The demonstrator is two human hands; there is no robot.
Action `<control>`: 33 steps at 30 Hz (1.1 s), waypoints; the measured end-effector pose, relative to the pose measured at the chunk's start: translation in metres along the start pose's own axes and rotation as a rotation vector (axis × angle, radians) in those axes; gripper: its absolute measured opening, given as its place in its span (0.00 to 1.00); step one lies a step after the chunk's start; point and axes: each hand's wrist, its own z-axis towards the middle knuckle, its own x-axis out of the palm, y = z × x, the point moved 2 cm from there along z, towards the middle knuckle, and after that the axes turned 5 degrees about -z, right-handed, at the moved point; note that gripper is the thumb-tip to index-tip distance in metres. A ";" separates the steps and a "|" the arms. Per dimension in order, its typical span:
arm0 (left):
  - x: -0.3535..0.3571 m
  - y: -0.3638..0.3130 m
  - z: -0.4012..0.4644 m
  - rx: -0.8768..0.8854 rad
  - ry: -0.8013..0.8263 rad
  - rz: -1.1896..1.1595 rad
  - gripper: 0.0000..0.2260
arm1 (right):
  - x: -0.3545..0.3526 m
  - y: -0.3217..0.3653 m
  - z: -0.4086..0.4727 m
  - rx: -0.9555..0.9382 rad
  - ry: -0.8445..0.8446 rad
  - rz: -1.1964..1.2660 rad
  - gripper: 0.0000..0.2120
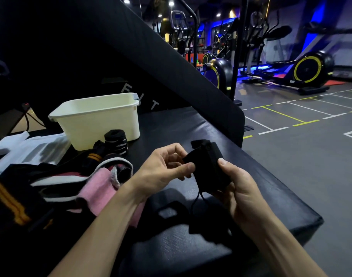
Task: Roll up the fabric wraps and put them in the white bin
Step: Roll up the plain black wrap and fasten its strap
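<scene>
Two hands, left hand and right hand, grip one black wrap near the white bin.

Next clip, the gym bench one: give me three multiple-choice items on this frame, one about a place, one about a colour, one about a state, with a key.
1. Where does the rolled striped wrap stand?
A. Inside the white bin
B. On the bench, right in front of the white bin
C. On the floor

2. What colour is the wrap being rolled?
A. Black
B. Pink
C. White

3. What are the hands doing?
A. Both rest flat on the bench
B. Only the right hand holds the wrap
C. Both grip the black wrap

Key:
1 B: the roll sits on the black bench against the front wall of the white bin.
2 A: the fabric is black throughout.
3 C: the left hand pinches one side and the right hand clasps the other.
</scene>
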 end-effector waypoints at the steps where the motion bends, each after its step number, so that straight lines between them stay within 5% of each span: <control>1: 0.000 0.000 0.000 0.000 0.001 0.007 0.09 | 0.001 0.000 0.000 -0.008 0.002 0.006 0.17; 10: -0.002 -0.005 -0.001 0.048 -0.022 0.161 0.16 | 0.002 0.001 0.000 0.060 0.016 -0.031 0.18; 16: 0.001 -0.012 -0.003 0.109 0.027 0.162 0.15 | 0.001 0.000 -0.009 0.234 0.173 0.023 0.27; 23: 0.004 -0.011 -0.002 0.118 0.099 0.184 0.14 | -0.006 -0.002 -0.012 0.227 0.320 0.145 0.31; 29: 0.003 -0.008 -0.002 0.134 0.045 0.319 0.17 | -0.009 0.007 -0.012 0.073 0.172 -0.106 0.29; 33: 0.003 0.003 0.003 0.091 -0.069 0.355 0.15 | -0.011 0.018 -0.014 -0.284 -0.030 -0.783 0.22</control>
